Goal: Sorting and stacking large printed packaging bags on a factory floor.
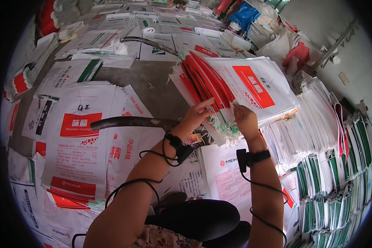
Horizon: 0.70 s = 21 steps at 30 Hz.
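Before me lies a fanned stack of flat white woven sacks with red printed panels and red bottom bands. My right hand pinches the near edge of the upper sack, close to its corner. Next to it, my left hand reaches over the frayed near-left edges of the stack, index finger and thumb apart. It appears to touch the edges but grips nothing that I can see. Both wrists wear black straps with small devices and cables.
At the left lies another sack pile. A dark curved bar reaches toward my left forearm; a second bar lies farther off. Bundled green-and-white sacks are stacked high at the right. A blue bag sits at the back near the wall.
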Tool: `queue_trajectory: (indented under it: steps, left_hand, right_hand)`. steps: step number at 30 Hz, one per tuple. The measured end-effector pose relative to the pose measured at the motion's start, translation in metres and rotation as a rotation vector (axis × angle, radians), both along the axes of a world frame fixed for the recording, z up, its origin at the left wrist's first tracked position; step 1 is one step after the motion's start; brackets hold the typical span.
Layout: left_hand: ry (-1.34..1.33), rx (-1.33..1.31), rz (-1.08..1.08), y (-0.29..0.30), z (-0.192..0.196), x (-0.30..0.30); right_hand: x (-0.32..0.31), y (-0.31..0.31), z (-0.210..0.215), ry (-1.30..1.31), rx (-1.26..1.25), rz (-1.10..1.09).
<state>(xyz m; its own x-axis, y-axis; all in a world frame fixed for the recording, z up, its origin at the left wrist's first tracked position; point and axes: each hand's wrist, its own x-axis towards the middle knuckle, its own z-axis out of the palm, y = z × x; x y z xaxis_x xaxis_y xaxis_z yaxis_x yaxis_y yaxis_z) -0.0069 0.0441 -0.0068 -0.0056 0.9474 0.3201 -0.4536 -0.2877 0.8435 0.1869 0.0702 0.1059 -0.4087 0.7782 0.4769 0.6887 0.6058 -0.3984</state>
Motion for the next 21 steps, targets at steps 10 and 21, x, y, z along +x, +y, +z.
queue_trajectory:
  steps: [10, 21]
  left_hand:
    - [0.007, -0.002, 0.015, 0.0040, -0.0039, 0.0016]
    - [0.020, -0.009, 0.009, 0.0018, -0.0038, 0.0018]
  right_hand:
    - [0.0003, 0.0012, -0.0018, 0.069, -0.026, 0.004]
    - [0.0003, -0.0016, 0.0022, 0.058, -0.024, -0.016]
